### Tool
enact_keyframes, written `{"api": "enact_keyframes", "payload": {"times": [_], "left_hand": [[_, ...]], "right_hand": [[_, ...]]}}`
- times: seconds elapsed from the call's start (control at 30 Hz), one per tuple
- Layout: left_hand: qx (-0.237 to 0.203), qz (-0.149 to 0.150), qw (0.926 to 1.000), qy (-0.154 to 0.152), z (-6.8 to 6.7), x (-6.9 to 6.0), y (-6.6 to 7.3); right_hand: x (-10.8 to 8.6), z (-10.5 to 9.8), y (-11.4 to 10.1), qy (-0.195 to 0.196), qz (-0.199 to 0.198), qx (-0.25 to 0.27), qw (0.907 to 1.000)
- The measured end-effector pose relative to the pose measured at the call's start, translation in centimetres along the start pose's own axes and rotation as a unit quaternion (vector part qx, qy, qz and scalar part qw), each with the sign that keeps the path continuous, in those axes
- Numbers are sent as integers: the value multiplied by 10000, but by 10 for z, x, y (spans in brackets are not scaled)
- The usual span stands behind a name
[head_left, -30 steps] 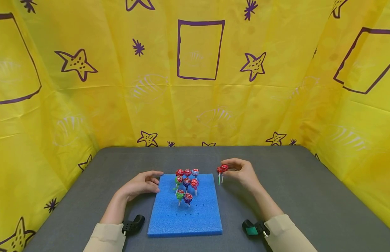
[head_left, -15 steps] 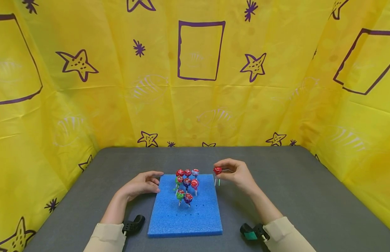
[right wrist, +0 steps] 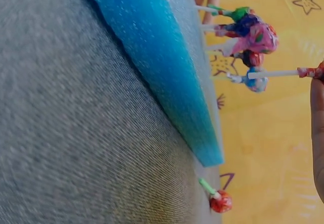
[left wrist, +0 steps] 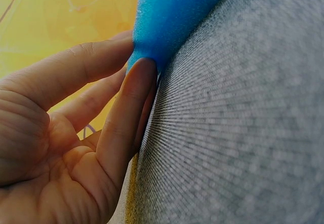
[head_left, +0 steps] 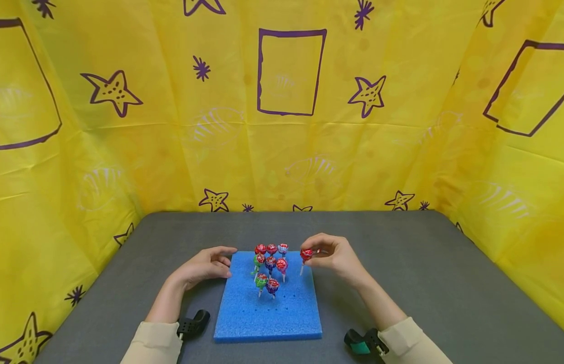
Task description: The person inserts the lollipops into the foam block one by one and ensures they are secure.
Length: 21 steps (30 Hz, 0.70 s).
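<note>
A blue foam board [head_left: 268, 323] lies flat on the table, with several wrapped lollipops [head_left: 270, 264] standing upright in it on their sticks. My left hand [head_left: 202, 265] is at the board's far left corner; in the left wrist view its thumb and fingers pinch the foam edge [left wrist: 167, 16]. My right hand [head_left: 334, 257] pinches a red lollipop [head_left: 306, 254] by its head above the board's right part, its white stick pointing down. In the right wrist view that stick's lower end is free of the foam. Another red lollipop [right wrist: 221, 201], with a green stick, stands beyond the board, mostly hidden by my right hand in the head view.
Small holes [head_left: 286, 308] show in the board's near half. The grey-covered table [head_left: 423, 283] extends around the board. A yellow patterned curtain [head_left: 282, 167] encloses the back and sides. Dark wrist devices [head_left: 192, 325] are on both forearms.
My right hand has moved left and slightly nearer, carrying the red lollipop from beside the board to over its right edge. My left hand has stayed in place.
</note>
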<state>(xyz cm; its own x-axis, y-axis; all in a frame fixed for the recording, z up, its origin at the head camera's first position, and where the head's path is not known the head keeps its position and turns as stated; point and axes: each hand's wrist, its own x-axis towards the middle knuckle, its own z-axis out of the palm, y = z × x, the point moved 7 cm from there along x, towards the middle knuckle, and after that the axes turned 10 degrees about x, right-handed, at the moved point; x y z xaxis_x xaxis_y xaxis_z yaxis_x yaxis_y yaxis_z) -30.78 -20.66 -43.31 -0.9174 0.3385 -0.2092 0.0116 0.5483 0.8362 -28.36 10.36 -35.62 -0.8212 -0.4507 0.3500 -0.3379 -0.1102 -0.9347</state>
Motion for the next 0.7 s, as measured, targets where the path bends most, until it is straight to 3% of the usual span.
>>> {"api": "enact_keyframes", "payload": {"times": [0.7], "left_hand": [[31,-42,10000,38,0,-1,1]], "right_hand": [[-1,30,8,-820,-92,120,9965]]}}
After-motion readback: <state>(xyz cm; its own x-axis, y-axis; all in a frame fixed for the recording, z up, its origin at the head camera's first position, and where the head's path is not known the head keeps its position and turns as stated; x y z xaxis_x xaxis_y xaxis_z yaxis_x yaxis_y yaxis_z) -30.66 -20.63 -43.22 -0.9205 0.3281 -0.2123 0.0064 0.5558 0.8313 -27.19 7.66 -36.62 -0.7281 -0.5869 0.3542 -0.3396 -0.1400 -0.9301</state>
